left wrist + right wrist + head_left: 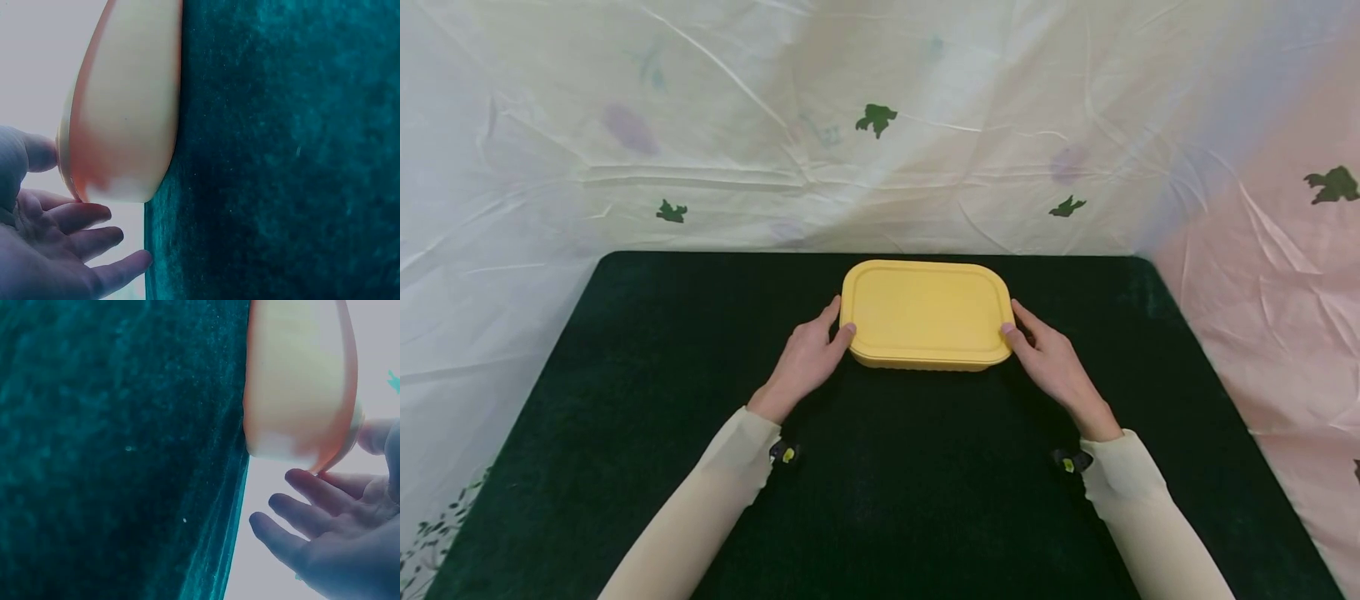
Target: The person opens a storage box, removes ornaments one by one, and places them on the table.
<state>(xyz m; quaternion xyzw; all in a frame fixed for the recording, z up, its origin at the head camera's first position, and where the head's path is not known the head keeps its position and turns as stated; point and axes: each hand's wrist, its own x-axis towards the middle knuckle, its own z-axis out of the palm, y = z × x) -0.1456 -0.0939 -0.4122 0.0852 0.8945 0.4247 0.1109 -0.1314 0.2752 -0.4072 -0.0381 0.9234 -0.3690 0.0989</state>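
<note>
A yellow rectangular food container (pixel 927 308) with rounded corners and a lid sits near the far edge of the dark green table. At its left end my left hand (pixel 807 354) holds it, thumb on the lid's rim and index finger against the end. My right hand (pixel 1054 360) grips the opposite end in the same way. In the left wrist view the container's side wall (pixel 125 106) rests on the cloth, and the other fingers (pixel 94 240) spread free of it. The right wrist view shows the container (pixel 294 381) with the thumb at its lid edge. Its contents are hidden.
Dark green cloth covers the table (pixel 880 492). Behind it hangs a pale, creased curtain (pixel 737 100) with green leaf shapes, and a pinkish one (pixel 1262 292) hangs on the right. Small dark devices (pixel 785 452) are worn at both wrists.
</note>
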